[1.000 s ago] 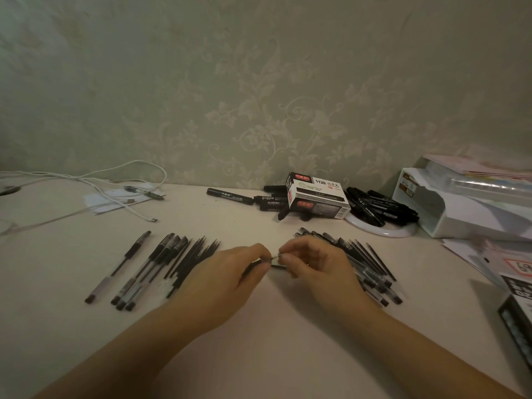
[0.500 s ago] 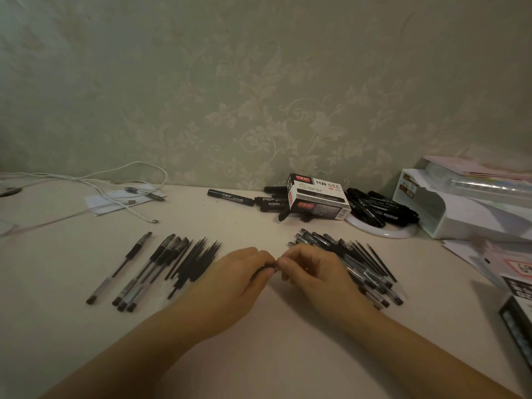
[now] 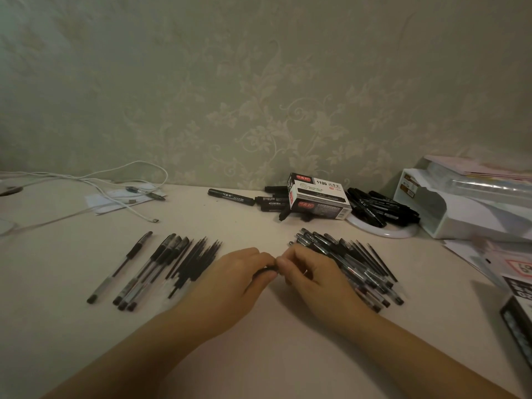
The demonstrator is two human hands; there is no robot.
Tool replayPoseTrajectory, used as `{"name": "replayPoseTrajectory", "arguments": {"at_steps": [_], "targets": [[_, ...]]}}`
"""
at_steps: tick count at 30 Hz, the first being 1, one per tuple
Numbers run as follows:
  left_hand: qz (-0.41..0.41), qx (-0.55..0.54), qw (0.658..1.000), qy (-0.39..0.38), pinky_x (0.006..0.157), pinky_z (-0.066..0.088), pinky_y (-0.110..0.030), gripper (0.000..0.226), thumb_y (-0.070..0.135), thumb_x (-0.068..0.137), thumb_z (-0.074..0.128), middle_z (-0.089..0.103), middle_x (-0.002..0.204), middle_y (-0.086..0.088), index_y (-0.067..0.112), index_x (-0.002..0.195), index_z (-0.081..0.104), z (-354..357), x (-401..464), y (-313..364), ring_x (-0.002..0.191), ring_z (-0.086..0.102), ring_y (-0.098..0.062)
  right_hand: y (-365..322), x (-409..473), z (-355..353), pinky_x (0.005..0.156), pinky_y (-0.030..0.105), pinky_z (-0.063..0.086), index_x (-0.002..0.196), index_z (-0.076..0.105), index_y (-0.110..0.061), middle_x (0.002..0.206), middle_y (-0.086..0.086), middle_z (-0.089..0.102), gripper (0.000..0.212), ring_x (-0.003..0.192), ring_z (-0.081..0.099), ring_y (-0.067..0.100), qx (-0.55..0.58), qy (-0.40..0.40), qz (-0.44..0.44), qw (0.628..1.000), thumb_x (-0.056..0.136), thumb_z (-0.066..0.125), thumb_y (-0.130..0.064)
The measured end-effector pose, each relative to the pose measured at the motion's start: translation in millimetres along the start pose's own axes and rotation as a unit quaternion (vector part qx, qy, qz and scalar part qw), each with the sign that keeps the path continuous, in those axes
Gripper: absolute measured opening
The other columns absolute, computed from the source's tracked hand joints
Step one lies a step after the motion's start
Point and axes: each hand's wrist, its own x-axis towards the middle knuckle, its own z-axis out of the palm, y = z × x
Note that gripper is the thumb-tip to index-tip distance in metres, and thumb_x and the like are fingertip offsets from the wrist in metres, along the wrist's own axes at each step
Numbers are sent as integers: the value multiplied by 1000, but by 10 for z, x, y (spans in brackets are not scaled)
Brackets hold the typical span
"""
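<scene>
Both my hands meet at the middle of the pale table (image 3: 259,341). My left hand (image 3: 233,283) grips a black pen (image 3: 263,271), of which only a short dark part shows between the fingers. My right hand (image 3: 313,277) pinches the same pen's end with thumb and fingertips. To the left lie several assembled pens (image 3: 138,272) in a row and a bunch of black refills (image 3: 195,260). On the right, partly under my right hand, a heap of pens and refills (image 3: 359,263) is spread out.
At the back stand a marker box (image 3: 316,195), loose black markers (image 3: 230,196) and a white dish (image 3: 383,228) holding more markers. White cables (image 3: 115,194) and papers lie back left. A white tray (image 3: 460,208) and boxes fill the right side.
My hands have come closer together, so the pale part of the pen seen between them earlier is now hidden. Both hands shifted slightly nearer to me.
</scene>
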Motion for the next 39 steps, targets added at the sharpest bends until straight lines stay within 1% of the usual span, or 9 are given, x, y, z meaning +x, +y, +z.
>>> {"name": "replayPoseTrajectory", "arguments": {"at_steps": [3,6,9,14,18,29,32,34,39], "targets": [[1,-4,1000,-2,71,41,-17,20,33,98,48,59,89,12,29,109,64,11,1,16,79,51,-2,-15,9,9,57,15,38,68,57,-26,59,-14,52,37,56,45,-1,1,7,2,1000,97,48,-46],[-5,-8,1000,9,71,44,-22,19,32,98,48,60,89,11,28,107,64,7,0,11,80,53,-3,-34,10,10,60,16,43,77,61,-25,68,-14,61,35,61,52,-1,12,21,14,1000,93,48,-53],[-8,-13,1000,19,71,44,-19,18,30,97,50,61,88,12,27,106,66,-7,4,2,80,53,-2,-26,2,-10,64,17,46,87,64,-27,78,-7,64,19,68,55,4,-3,9,11,1000,96,55,-41],[2,-19,1000,14,69,40,-12,20,31,97,50,61,86,11,26,107,67,-11,6,25,77,53,-1,-25,1,-14,56,16,37,73,58,-22,60,-10,48,31,58,42,1,-1,0,9,1000,99,52,-37],[-6,-34,999,22,70,43,-18,20,30,97,50,63,86,9,25,106,68,-25,12,43,78,54,-3,-34,0,-5,60,17,42,79,61,-24,67,-6,56,26,62,47,0,2,-5,6,1000,98,52,-39],[-3,-28,999,42,61,32,-10,17,27,94,58,46,66,15,28,103,71,-63,16,52,68,48,-1,-39,1,-20,61,16,38,76,61,-19,65,-9,52,30,63,46,4,24,-21,4,999,100,52,-35],[-25,-19,997,68,68,40,-12,20,32,94,55,59,81,15,27,107,69,-48,12,32,76,53,-1,-48,14,16,69,17,43,92,66,-24,83,-12,61,28,79,57,5,-31,46,-23,998,97,47,-44],[-48,-12,996,75,71,41,-11,20,32,95,53,62,89,15,26,108,67,-39,9,-3,81,55,-1,-15,42,2,78,13,40,107,67,-21,101,-11,59,23,93,54,3,-139,81,-45,986,100,49,-34],[-73,-17,994,86,57,35,-8,13,29,95,54,50,67,16,31,107,60,-52,-3,-34,68,52,8,76,47,5,96,23,40,121,67,-14,117,-4,55,29,111,45,10,-277,36,-49,959,96,61,-28]]}}
